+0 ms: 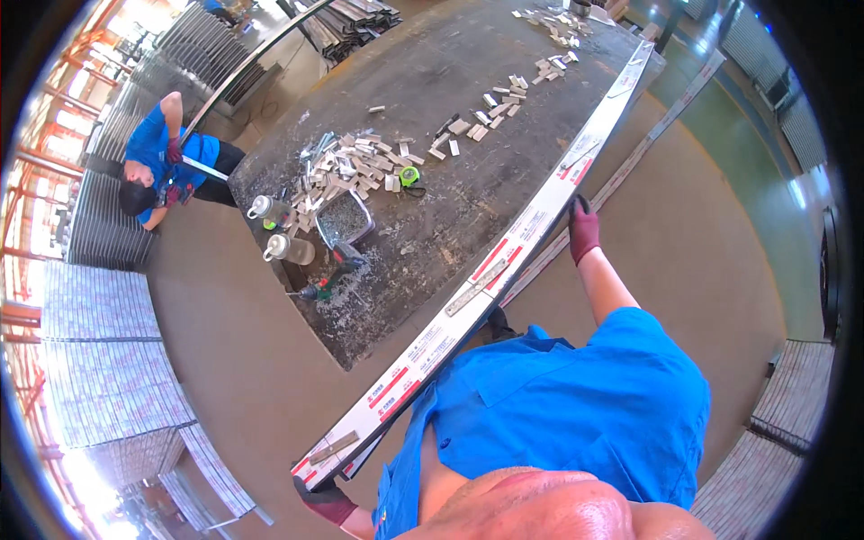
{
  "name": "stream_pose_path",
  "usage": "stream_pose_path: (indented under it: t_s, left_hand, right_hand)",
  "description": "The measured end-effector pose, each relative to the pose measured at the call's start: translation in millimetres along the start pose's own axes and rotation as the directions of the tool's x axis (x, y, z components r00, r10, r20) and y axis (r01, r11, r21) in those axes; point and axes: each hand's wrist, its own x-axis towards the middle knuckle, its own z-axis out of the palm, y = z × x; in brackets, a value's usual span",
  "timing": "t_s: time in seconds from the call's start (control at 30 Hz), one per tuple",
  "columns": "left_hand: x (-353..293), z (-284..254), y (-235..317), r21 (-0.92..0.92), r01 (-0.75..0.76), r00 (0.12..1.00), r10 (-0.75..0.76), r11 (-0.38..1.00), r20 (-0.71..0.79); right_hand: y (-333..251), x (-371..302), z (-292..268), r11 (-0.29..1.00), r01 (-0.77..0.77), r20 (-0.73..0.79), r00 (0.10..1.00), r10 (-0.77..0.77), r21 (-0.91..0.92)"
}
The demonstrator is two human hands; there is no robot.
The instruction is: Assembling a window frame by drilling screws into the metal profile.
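Note:
A long white profile [432, 346] with red printed film runs diagonally along the near edge of the dark table. Small metal plates lie on its upper face, one near its middle [477, 288] and another near its lower left end [334, 447]. My left hand [328, 502], in a dark red and black glove, grips that lower left end. Farther along, my right hand [584, 229], gloved alike, holds the profile's near side, its fingers partly hidden. Beneath and beside it, a second long bar [621, 175] shows.
On the worktable [405, 261] lie a heap of small metal blocks [351, 162], a green tape measure [409, 175], a tub of screws [345, 219], a cordless drill [335, 270] and two bottles [290, 249]. A co-worker [171, 157] at the left holds a long bar. Stacked profiles [103, 351] stand left.

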Motion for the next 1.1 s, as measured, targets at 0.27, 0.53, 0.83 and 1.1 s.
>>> stream_pose_path:
  t_s: [0.27,0.53,0.83,1.1]
  left_hand:
    - [-24.2,-3.7,7.3,0.010,0.027,0.997,-0.026,1.000,-0.076]
    - [-21.3,-33.7,-11.9,0.013,-0.021,0.986,0.023,1.000,-0.165]
    - [49.4,31.3,-38.3,0.210,-0.214,0.931,0.134,0.954,0.340]
    - [72.2,62.4,-51.1,0.117,-0.275,0.870,0.195,0.954,0.452]
  right_hand:
    - [-150.5,-7.9,40.2,0.503,-0.485,0.328,0.869,0.371,0.715]
    - [-100.6,6.6,14.7,0.491,-0.646,0.586,0.755,0.296,0.585]
    - [-102.2,5.4,57.6,0.495,-0.630,0.521,0.776,0.356,0.599]
    - [-150.0,7.5,-19.8,0.814,-0.399,0.366,0.897,0.250,0.422]
